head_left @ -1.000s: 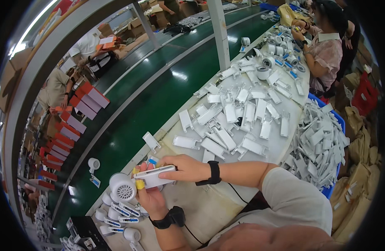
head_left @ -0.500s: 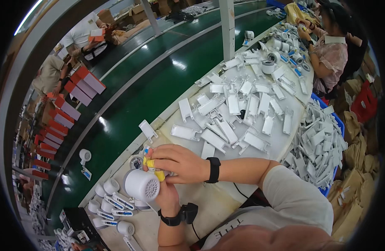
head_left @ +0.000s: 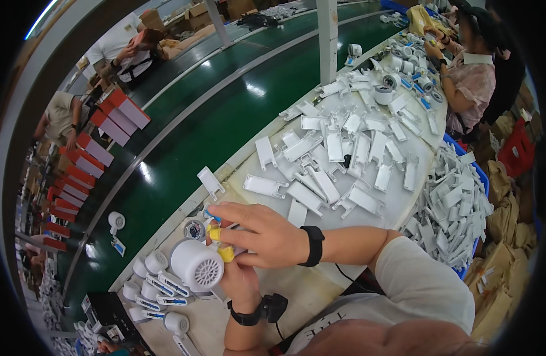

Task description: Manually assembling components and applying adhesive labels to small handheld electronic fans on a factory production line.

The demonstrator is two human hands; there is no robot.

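A white handheld fan [head_left: 193, 262] with a round grilled head is gripped by my left hand [head_left: 240, 286], the head tilted toward the lower right. My left fingers are largely hidden behind the fan and my other hand. From the right, my right hand [head_left: 264, 234] closes over the fan's handle part, its fingers bent and wrapped with yellow tape. A small blue piece shows by the right fingertips. Just beyond the fan head lies a round open motor housing [head_left: 194, 229]. Several similar fans [head_left: 156, 261] with opened handles lie left of my hands.
Many white plastic handle shells [head_left: 335, 148] cover the table to the right. A blue bin [head_left: 483, 178] heaped with shells stands beside it. Beyond the table edge runs a green conveyor [head_left: 184, 157] carrying one fan [head_left: 116, 221]. A white post [head_left: 327, 41] rises there; a co-worker [head_left: 471, 83] works at far right.
My right fingers have shifted slightly on the fan and the index finger is straighter. The fan head has turned a little toward me. Across the conveyor, people's arms have moved.
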